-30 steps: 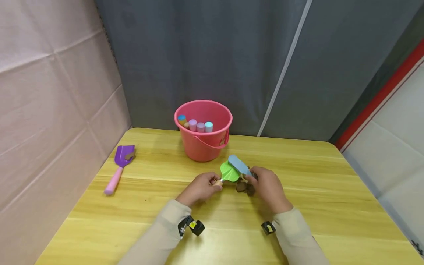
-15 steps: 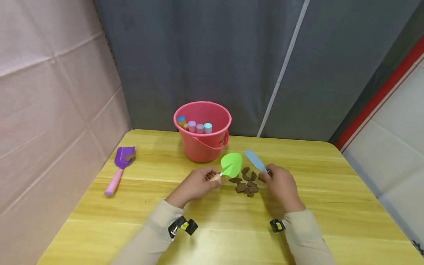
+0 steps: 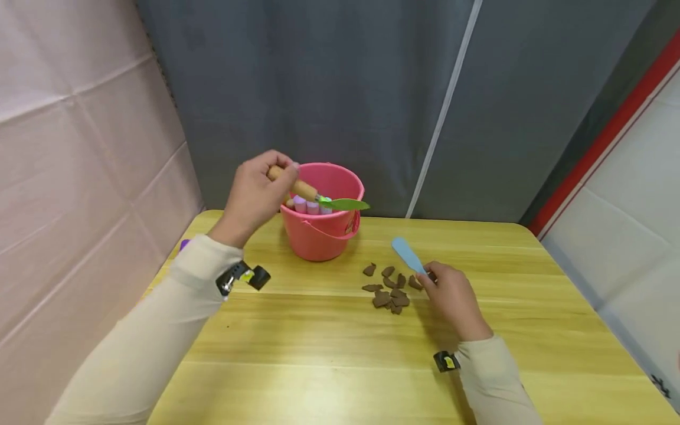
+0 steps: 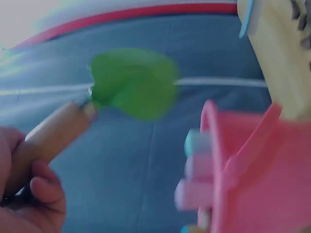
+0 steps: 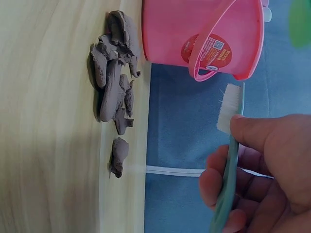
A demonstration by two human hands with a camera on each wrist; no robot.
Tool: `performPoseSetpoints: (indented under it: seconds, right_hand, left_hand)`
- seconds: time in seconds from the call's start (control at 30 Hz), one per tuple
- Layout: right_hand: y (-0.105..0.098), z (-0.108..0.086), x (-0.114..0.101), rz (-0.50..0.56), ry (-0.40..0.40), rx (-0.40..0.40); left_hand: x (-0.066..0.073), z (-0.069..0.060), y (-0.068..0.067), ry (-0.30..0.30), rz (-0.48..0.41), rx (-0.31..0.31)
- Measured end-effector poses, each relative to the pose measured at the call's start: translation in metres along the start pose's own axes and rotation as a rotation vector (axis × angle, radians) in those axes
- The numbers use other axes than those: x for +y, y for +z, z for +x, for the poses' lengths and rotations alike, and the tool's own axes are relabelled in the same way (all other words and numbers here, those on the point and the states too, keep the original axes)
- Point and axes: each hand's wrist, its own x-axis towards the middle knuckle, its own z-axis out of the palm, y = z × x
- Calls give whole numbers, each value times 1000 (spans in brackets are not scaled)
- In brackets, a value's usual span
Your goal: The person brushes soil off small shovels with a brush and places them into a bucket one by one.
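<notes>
My left hand [image 3: 255, 192] grips the wooden handle of a small green trowel [image 3: 345, 204], raised above the pink bucket [image 3: 319, 241]. Its green blade [image 4: 138, 82] looks bare in the left wrist view. Low over the table, my right hand [image 3: 453, 300] holds a blue brush [image 3: 408, 255]; white bristles show in the right wrist view, with the thumb near them. Left of that hand lies a scatter of brown clay-like pieces [image 3: 382, 299], also seen as lumps [image 5: 112, 92] in the right wrist view.
Inside the bucket stand several lilac and pale blue handle ends [image 4: 194, 194]. My left sleeve mostly hides a purple shovel [image 3: 184, 243] at the table's left edge. A grey curtain [image 3: 319, 88] hangs behind the wooden table [image 3: 329, 354], with a pale cloth wall at left.
First the brush was against the trowel blade over the pieces. The two parted, then my left hand lifted the trowel up and left to the bucket. One piece now lies farther left.
</notes>
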Motion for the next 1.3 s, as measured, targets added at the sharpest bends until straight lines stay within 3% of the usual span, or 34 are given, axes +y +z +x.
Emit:
performPoseSetpoints:
  seconds: [0.13,0.23,0.43,0.63,0.8,1.07,1.3]
  right_hand:
    - [3,-3,0,25,27,-32]
    - [3,-5,-1,41,39,-54]
    - [3,-6,-2,40,45,-54]
    - [6,-6,-4,21,12,-50]
    - [8,-8,-4,3,19,-48]
    - [10,-11,-4,18,27,-69]
    - [13,-12,-4,11,28,-84]
  left_hand:
    - [-1,29,-6,-35,41,54]
    - [-5,45,-6,-74,58,45]
    - [-25,62,-1,-133,123,8]
    - [-54,63,4,-213,186,-37]
    - [-67,63,7,-180,281,-68]
    - [-78,60,7,-158,322,-126]
    - [-79,57,5,-235,315,-186]
